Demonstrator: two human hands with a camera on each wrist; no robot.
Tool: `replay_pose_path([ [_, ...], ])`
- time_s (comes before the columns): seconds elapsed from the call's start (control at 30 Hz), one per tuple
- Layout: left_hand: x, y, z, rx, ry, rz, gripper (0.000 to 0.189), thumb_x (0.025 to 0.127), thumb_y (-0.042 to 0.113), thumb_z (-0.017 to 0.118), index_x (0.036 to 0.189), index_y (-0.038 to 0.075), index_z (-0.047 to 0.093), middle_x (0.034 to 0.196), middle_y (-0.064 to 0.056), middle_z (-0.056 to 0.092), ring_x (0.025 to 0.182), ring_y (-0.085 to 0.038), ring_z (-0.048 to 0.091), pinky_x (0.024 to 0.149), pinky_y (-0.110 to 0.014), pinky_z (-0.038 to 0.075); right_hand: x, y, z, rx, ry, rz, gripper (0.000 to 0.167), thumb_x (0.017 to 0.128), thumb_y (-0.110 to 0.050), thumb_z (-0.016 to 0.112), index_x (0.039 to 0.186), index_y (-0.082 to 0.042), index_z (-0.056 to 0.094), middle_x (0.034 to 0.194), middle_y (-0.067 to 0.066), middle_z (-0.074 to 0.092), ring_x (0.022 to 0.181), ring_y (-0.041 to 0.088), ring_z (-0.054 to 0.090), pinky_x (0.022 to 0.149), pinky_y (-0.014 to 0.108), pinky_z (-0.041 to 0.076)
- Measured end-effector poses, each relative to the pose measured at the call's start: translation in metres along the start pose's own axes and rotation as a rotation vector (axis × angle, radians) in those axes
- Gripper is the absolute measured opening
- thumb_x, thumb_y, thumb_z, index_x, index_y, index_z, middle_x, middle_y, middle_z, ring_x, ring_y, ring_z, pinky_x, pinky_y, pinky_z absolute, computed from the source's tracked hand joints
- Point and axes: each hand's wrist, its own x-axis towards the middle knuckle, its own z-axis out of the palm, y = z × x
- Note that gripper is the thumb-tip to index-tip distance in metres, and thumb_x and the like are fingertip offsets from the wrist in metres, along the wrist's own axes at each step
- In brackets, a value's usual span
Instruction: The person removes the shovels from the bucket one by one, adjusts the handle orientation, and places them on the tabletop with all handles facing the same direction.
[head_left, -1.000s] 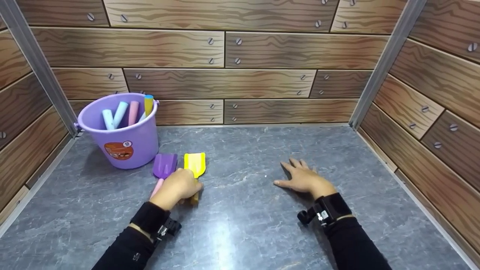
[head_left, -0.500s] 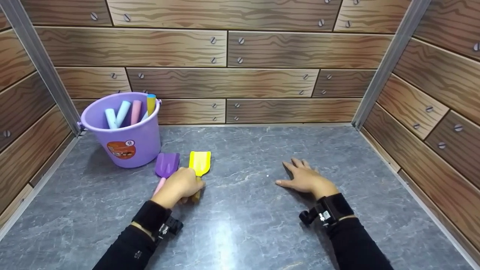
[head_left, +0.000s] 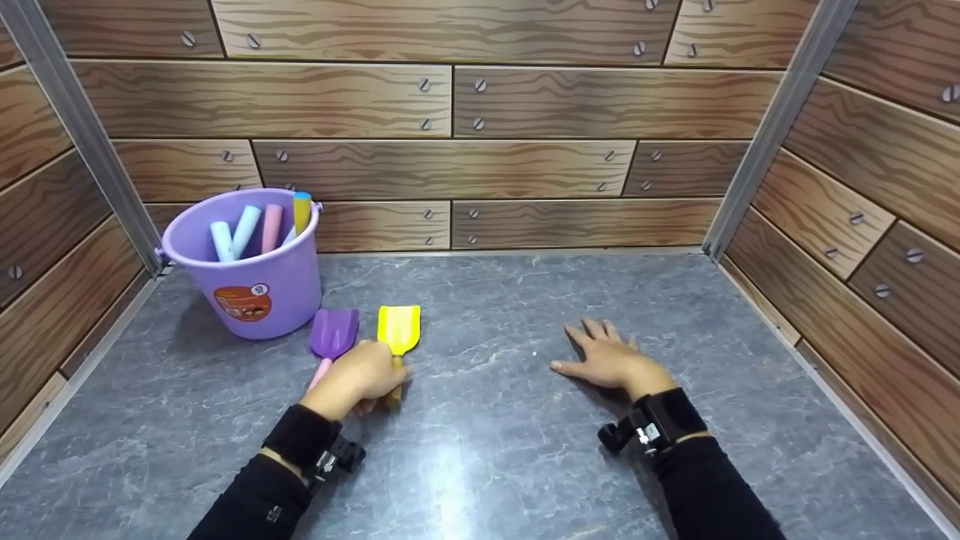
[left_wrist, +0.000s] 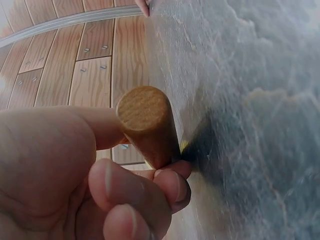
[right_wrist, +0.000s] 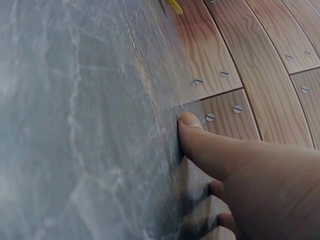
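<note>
Shovel with yellow blade (head_left: 398,340) is just beside purple shovel (head_left: 334,332), lilac bucket (head_left: 289,292) near both. Left hand (head_left: 364,373) grips the yellow one's brown handle (left_wrist: 143,115) with curled fingers. Right hand (head_left: 611,361) well apart, fingers and thumb spread wide, resting on grey tabletop (head_left: 487,442).

Beside your black left wristband (head_left: 301,437) sit a black camera (head_left: 347,454) and silvery fitting (head_left: 325,462); behind it, your black sleeve (head_left: 251,480) bears a pale marking (head_left: 274,514). Right of it, your right wristband (head_left: 671,416) is black too.

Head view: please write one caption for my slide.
Left grip holding a yellow shovel, near a purple shovel and a lilac bucket.
</note>
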Motion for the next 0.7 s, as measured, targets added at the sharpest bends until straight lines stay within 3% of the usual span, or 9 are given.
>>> replay_pose_path([
  [0.2, 0.002, -0.002, 0.002, -0.018, 0.009, 0.016, 0.053, 0.114, 0.029, 0.072, 0.064, 0.011, 0.070, 0.050, 0.000, 0.056, 0.040, -0.014, 0.054, 0.039, -0.025, 0.048, -0.001, -0.002, -0.002, -0.014, -0.017, 0.012, 0.112, 0.106, -0.087, 0.059, 0.187, -0.015, 0.030, 0.195, 0.031, 0.013, 0.179, 0.067, 0.004, 0.136, 0.096, 0.001],
  [0.43, 0.003, -0.002, 0.004, -0.036, 0.013, 0.002, 0.051, 0.113, 0.027, 0.070, 0.064, 0.012, 0.071, 0.050, 0.000, 0.056, 0.041, -0.014, 0.054, 0.039, -0.025, 0.047, -0.014, -0.015, -0.009, -0.018, -0.034, 0.015, 0.102, 0.113, -0.073, 0.061, 0.186, -0.010, 0.028, 0.194, 0.034, 0.011, 0.178, 0.069, 0.003, 0.137, 0.095, 0.002],
  [0.7, 0.003, 0.000, 0.006, -0.032, 0.003, -0.020, 0.050, 0.114, 0.027, 0.067, 0.066, 0.012, 0.068, 0.053, -0.001, 0.057, 0.042, -0.015, 0.055, 0.038, -0.025, 0.047, -0.009, -0.009, -0.005, -0.005, -0.016, 0.003, 0.112, 0.106, -0.086, 0.060, 0.186, -0.012, 0.031, 0.194, 0.033, 0.014, 0.178, 0.069, 0.005, 0.135, 0.097, 0.003],
])
